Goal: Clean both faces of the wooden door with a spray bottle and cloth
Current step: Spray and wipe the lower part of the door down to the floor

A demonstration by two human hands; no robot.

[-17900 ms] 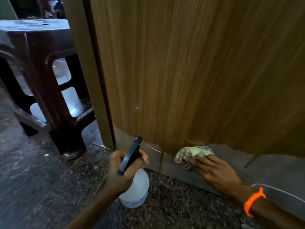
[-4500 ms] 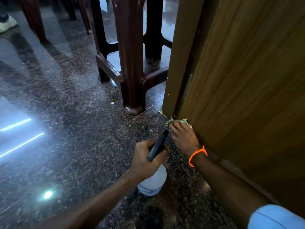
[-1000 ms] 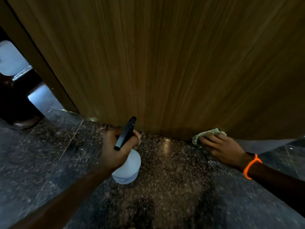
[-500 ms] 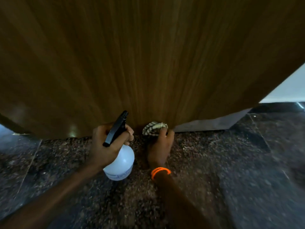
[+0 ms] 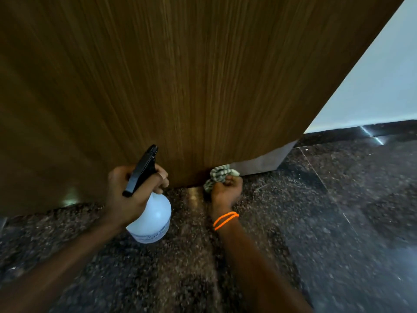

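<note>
We see the left hand [image 5: 126, 195] gripping the neck of a white spray bottle [image 5: 151, 219] at lower centre, fingers curled round it. The right hand [image 5: 226, 191] clutches a bunched striped cloth [image 5: 218, 175] against the wooden door's [image 5: 180, 75] bottom edge, above the granite floor [image 5: 316, 233]. An orange band [image 5: 225, 220] circles the right wrist.

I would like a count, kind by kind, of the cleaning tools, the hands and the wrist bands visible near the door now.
Spray bottle, gripped by the left hand: 1
Cloth, gripped by the right hand at the bottom edge of the wooden door: 1
Hands: 2
Orange band, on the right wrist: 1
Total: 5
</note>
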